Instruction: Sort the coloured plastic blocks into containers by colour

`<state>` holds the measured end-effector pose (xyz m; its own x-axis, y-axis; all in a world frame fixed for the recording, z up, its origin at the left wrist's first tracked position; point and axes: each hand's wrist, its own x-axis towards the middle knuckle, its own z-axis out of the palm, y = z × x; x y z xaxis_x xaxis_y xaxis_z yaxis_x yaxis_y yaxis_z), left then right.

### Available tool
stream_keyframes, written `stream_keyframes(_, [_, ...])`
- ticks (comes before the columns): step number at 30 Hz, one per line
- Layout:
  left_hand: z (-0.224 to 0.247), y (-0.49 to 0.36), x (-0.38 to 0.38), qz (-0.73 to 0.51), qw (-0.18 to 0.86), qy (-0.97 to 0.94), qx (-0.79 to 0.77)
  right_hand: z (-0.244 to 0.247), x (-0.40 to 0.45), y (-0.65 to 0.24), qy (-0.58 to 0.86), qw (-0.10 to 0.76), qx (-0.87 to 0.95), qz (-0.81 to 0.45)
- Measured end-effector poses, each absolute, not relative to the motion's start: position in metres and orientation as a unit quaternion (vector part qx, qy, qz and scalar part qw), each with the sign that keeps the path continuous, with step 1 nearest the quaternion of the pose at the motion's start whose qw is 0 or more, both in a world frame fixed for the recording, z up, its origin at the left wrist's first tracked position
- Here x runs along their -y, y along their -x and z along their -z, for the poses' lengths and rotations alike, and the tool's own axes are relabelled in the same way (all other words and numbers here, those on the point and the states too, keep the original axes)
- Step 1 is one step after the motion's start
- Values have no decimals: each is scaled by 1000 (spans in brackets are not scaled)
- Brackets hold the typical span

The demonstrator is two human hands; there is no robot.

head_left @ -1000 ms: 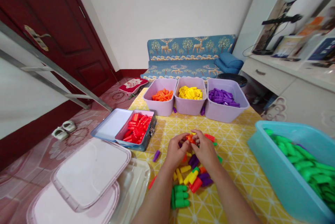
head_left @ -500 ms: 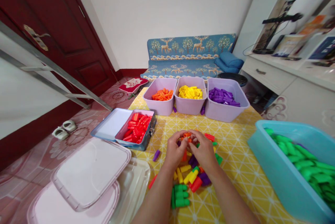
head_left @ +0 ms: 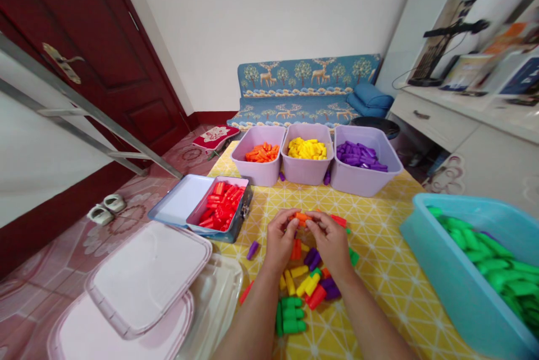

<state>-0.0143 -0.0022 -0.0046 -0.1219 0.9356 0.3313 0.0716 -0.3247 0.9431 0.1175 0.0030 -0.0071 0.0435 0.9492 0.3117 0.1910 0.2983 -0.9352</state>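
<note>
My left hand [head_left: 280, 239] and my right hand [head_left: 330, 242] meet above the yellow tablecloth [head_left: 379, 242], with their fingertips pinching an orange plastic block [head_left: 302, 217] between them. Loose yellow, purple, red and green blocks lie beneath and in front of my hands. A red block [head_left: 296, 249] rests just below my left fingers. A stack of green blocks [head_left: 290, 315] lies nearest my left forearm. A purple block [head_left: 252, 250] lies to the left of my left hand.
Several lilac bins hold orange [head_left: 255, 172], yellow [head_left: 305, 172] and purple [head_left: 357, 177] blocks at the table's far end. An open tin [head_left: 177, 205] holds red blocks at left. A blue tub [head_left: 442, 247] of green blocks stands at right. Pink lids [head_left: 147, 278] lie at lower left.
My hands have shifted slightly toward the far side, carrying the orange block with them. A red block below them now shows more clearly. The view has tilted slightly.
</note>
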Motion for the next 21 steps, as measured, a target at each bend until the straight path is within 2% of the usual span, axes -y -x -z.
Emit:
stream_keyframes(5, [7, 13, 1, -596, 414, -508, -464, 4, -3, -119, 454, 557, 548, -429])
stream_keyframes(10, [5, 10, 2, -588, 479, -483, -437, 3, -3, -124, 460, 558, 584, -369])
stream_keyframes(14, [4, 8, 3, -592, 491, -481, -421, 4, -4, -126, 452, 552, 613, -339])
stream_keyframes(21, [6, 7, 1, -625, 463, -473, -413, 11, -3, -122, 482, 546, 568, -384])
